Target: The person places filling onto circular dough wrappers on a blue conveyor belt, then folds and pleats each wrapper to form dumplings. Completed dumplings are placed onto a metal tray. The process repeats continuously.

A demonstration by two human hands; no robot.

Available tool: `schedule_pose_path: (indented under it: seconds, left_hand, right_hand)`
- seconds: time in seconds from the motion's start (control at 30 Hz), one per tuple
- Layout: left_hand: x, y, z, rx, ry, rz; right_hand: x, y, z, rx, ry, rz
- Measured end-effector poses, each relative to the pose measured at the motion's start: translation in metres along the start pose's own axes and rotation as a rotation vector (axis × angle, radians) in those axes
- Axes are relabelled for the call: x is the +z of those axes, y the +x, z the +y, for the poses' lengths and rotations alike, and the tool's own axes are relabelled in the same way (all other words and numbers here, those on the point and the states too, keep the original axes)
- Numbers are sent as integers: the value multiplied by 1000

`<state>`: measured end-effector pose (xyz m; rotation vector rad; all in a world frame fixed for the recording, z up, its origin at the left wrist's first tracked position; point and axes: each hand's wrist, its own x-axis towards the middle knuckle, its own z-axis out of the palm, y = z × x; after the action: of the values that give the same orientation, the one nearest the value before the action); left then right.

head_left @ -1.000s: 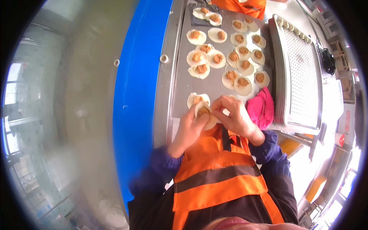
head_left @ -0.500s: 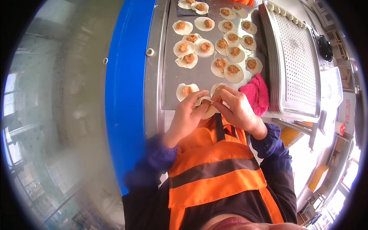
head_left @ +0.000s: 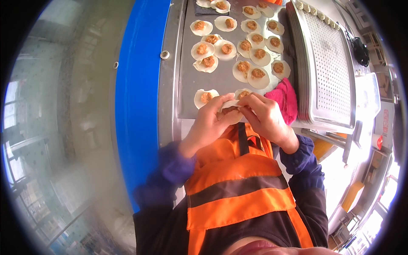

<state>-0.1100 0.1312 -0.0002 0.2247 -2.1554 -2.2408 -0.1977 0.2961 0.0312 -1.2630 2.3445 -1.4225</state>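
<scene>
Between my two hands, just off the near edge of the steel table (head_left: 191,80), is a round dumpling wrapper (head_left: 233,118) with meat filling, partly folded over. My left hand (head_left: 210,121) grips its left side with thumb and fingers. My right hand (head_left: 268,117) pinches its right rim. Just beyond my fingers lie a flat filled wrapper (head_left: 205,98) on the left and a second filled wrapper (head_left: 243,93), partly hidden by my right hand. Several more open wrappers (head_left: 258,73) topped with orange-brown filling cover the table farther away, some overlapping.
A crumpled pink cloth (head_left: 284,100) lies at the table's near right corner. Right of it rises a stack of perforated metal trays (head_left: 333,63), with a row of folded dumplings (head_left: 316,12) along the top tray's far end. A blue panel (head_left: 138,93) runs along the left.
The far rim of the held wrapper is now folded lower over the filling. My fingers have shifted slightly along its edge. The whole scene has moved slightly in view.
</scene>
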Motion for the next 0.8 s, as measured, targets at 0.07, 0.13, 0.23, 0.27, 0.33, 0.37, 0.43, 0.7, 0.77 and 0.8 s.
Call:
schedule_pose_path:
  seconds: [0.07,0.13,0.23,0.27,0.33,0.37,0.43,0.7,0.77,0.8]
  left_hand:
    - [0,-2,0,-26,-127,39]
    - [-3,-1,-10,15,-26,53]
    - [-1,-3,-5,76,138,66]
    - [0,-3,0,99,196,67]
    - [0,-2,4,205,339,90]
    - [0,-2,5,258,410,103]
    - [-3,-3,8,256,443,78]
    - [0,6,16,-29,-160,85]
    - [-4,4,26,-207,-526,-70]
    - [-3,5,22,-129,-399,-36]
  right_hand:
    - [-4,-2,-2,49,27,-13]
    - [-3,0,-5,-42,-37,7]
    - [-1,2,-12,-44,-46,27]
    - [-1,2,-14,-22,-36,35]
    - [0,1,-6,-102,-110,5]
    - [0,2,-3,-143,-146,-11]
    - [-1,-2,-6,-122,-135,-59]
    - [-8,1,-21,83,62,51]
    - [-9,4,-20,97,105,73]
    - [-9,9,-17,34,51,108]
